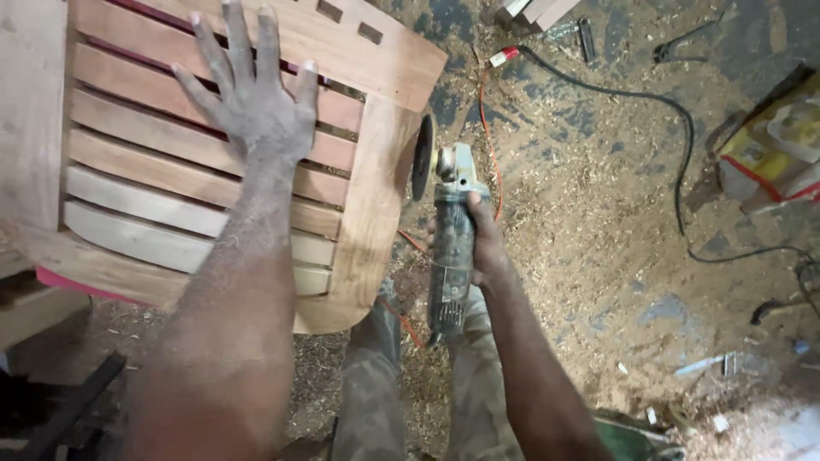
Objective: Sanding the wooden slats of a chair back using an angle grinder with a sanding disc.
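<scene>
My left hand (254, 101) lies flat, fingers spread, on the slats of a wooden slatted chair panel (376, 183) that fills the upper left. My right hand (485, 246) grips the body of a dusty angle grinder (451, 248). The grinder's dark disc (422, 157) stands on edge right against the panel's curved right rail. Sawdust coats both my arms.
The floor (589, 256) is covered in sawdust and shavings. An orange cable (487, 128) and a black cable (679, 162) run across it. A yellow-and-white bag (773, 145) lies at the right edge. My trouser legs (376, 384) are below the panel.
</scene>
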